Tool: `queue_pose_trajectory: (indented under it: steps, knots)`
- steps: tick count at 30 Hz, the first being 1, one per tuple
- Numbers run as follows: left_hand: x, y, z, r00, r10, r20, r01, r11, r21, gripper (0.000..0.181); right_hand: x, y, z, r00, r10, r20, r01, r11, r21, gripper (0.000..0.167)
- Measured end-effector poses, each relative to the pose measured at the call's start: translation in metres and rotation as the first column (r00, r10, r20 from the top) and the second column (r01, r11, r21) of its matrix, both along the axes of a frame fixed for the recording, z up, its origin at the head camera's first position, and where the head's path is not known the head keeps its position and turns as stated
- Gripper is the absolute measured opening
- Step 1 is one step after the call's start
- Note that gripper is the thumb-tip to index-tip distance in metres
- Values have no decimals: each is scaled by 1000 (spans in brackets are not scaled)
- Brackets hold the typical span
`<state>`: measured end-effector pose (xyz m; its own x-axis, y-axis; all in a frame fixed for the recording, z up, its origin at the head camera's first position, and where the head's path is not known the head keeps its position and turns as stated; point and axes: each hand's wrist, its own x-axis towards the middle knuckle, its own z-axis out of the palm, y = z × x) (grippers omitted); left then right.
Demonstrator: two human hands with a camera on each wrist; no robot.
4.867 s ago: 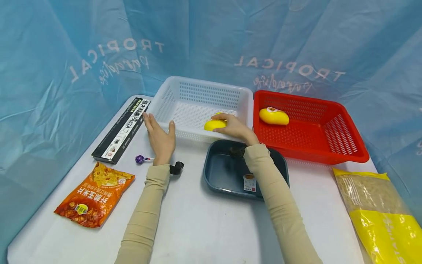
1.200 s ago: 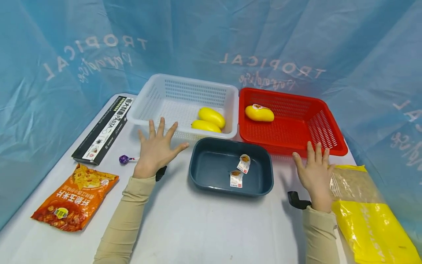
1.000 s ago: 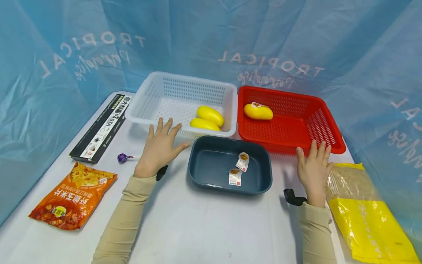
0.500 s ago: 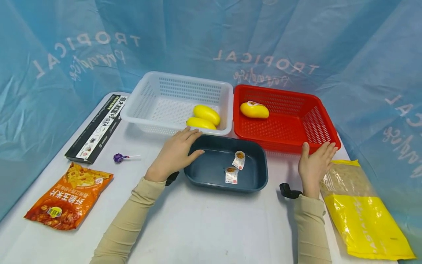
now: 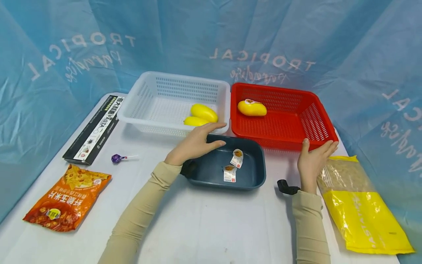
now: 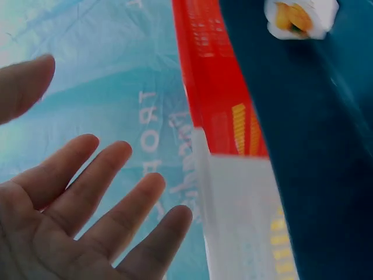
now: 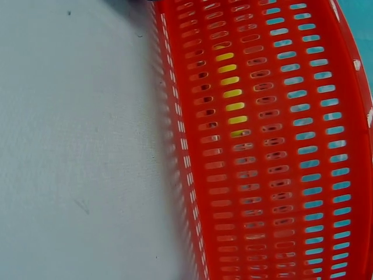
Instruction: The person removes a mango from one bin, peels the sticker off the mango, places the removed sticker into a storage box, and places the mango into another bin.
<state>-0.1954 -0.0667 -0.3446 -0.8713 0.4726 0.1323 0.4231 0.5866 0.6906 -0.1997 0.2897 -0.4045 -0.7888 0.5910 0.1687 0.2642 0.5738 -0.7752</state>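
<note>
Extending straight fingers, holding nothing, the right hand is right of the dark-blue tray, at the near corner of the red basket. Over the tray's left side, the left hand, also empty, spreads its thumb from straight fingers. Beyond the tray, two yellow mangoes lie in the white basket, one in the red.

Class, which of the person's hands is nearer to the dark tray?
Left. The left hand is at the tray's far-left corner; the right hand is well off to its right, by the red basket's near-right corner.
</note>
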Motion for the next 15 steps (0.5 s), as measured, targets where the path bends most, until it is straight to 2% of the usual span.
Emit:
queue_pose_trajectory:
  steps: [4, 8, 11, 15]
  knots:
    - [-17, 16, 7, 998, -52, 47, 49, 996, 77, 65, 1, 0, -1, 1000, 3, -2, -3, 1000, 0, 85]
    - [-39, 36, 15, 992, -94, 85, 83, 988, 128, 66, 2, 1, 1, 1000, 6, -4, -6, 1000, 9, 85]
    - [-53, 49, 20, 988, -102, 115, 87, 988, 130, 67, 2, 0, 1, 1000, 12, -4, -12, 1000, 21, 85]
    - [-65, 64, 22, 984, -88, 152, 71, 992, 108, 66, 3, 1, 1, 1000, 20, 6, -20, 999, 45, 84]
